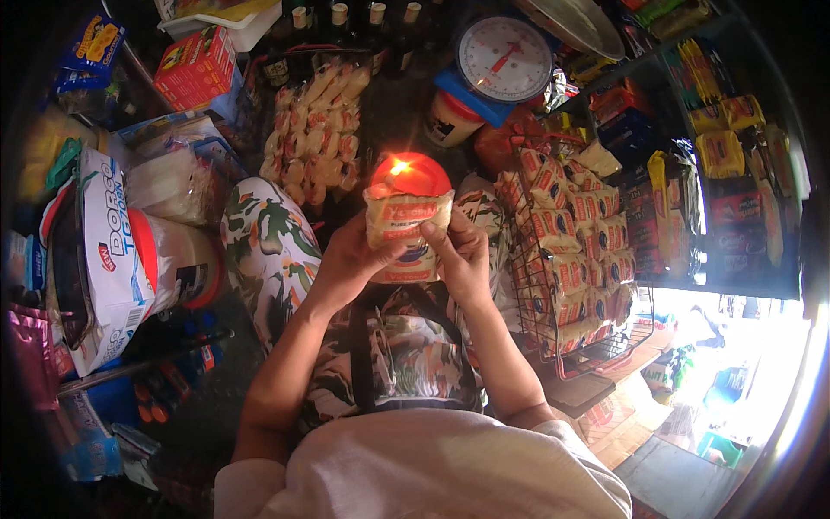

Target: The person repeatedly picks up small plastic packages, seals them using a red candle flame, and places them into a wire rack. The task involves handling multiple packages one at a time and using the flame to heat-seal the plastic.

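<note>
Both my hands hold up a clear plastic packet with red and white printing (410, 224) over my lap. My left hand (353, 253) pinches its left side. On the right side, my right hand (462, 259) grips it with the thumb across the front. Just beyond the packet's top edge, a small bright flame (400, 167) glows above a round red lid (425, 175). What the lid sits on is hidden behind the packet.
To the right stands a wire basket (551, 353) full of similar packets. Clear bags with pale contents (318, 130) lie at the far left. A dial scale (506, 58) rests on a red-lidded tub (450, 120). Another red-lidded tub (185, 259) is at left, and bottles (340, 29) line the back.
</note>
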Tool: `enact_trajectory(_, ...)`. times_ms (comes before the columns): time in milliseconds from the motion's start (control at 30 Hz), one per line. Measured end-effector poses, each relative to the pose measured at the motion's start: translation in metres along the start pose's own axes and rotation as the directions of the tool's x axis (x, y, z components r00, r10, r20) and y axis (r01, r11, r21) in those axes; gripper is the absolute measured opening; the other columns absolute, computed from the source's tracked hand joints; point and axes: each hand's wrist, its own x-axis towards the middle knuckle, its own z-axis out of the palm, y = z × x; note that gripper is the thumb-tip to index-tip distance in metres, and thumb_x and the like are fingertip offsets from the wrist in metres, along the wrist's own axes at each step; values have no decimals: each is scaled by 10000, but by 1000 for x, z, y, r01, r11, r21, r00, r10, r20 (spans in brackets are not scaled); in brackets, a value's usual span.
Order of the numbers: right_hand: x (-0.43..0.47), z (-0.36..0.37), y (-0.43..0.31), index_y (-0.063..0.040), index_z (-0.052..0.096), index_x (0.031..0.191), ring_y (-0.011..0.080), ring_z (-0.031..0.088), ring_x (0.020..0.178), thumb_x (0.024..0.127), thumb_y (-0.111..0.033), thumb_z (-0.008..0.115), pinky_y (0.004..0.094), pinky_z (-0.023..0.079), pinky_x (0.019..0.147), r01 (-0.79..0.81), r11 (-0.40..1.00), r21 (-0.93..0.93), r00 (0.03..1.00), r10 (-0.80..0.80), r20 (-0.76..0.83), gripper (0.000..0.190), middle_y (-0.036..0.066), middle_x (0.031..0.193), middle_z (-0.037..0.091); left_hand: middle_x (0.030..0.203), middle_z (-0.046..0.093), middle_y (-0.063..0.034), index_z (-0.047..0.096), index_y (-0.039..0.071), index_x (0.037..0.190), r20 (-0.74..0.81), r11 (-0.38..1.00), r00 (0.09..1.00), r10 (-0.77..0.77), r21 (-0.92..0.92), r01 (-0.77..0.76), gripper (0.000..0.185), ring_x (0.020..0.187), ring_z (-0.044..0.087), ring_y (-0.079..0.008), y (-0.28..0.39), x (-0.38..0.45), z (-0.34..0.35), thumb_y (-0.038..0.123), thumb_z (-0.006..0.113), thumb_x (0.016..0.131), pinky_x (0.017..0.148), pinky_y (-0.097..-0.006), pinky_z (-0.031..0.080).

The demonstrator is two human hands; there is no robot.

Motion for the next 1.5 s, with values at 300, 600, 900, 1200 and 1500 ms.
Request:
enact_trajectory(300, -5, 0, -5, 28, 618, 1021, 69, 579, 892, 882, -56, 622, 227, 455, 807, 62, 998, -30, 998, -63, -22, 162, 39, 970, 654, 1078, 627, -38, 577, 4, 1141, -9, 996, 998, 66, 55, -65, 292, 984, 563, -80, 8, -3, 0, 61, 646, 862, 882, -258, 451)
enact_trajectory(600, -17, -8, -29, 33, 638, 1001, 53, 565, 783, 871, -43, 628, 204, 451, 695, 108, 972, -211, 993, -116, -24, 152, 40, 920, 655, 1020, 633, -30, 604, 5, 1081, 19, 999, 999, 36, 21, -37, 261, 930, 568, -72, 7, 1, 13, 65, 677, 838, 832, -241, 460)
enact_trajectory(900, 0, 74, -4, 34, 617, 1031, 172, 583, 989, 829, -23, 649, 278, 453, 844, 333, 937, -108, 884, -270, 381, 212, 123, 1049, 625, 1017, 601, -69, 606, -29, 1053, -175, 803, 916, 360, 558, -209, 269, 951, 577, -131, 76, -77, -54, 40, 687, 806, 822, -255, 451)
enact_trajectory(1200, 27, 134, 43, 15, 599, 1113, 133, 593, 1006, 837, -45, 658, 276, 471, 866, 239, 944, -228, 822, -71, 565, 289, 90, 1002, 658, 1070, 608, -61, 539, -36, 1179, -530, 890, 804, 270, 456, 2, 343, 969, 574, -125, 35, -121, -116, 57, 635, 864, 870, -255, 448)
enact_trajectory(1500, 49, 134, 40, 30, 631, 1009, 99, 603, 921, 868, -34, 620, 256, 484, 826, 217, 955, -203, 825, -68, 561, 156, 67, 958, 651, 1036, 597, -87, 613, -57, 1015, -449, 773, 741, 499, 616, -148, 175, 927, 569, -123, 47, -101, -121, 36, 628, 867, 816, -248, 453)
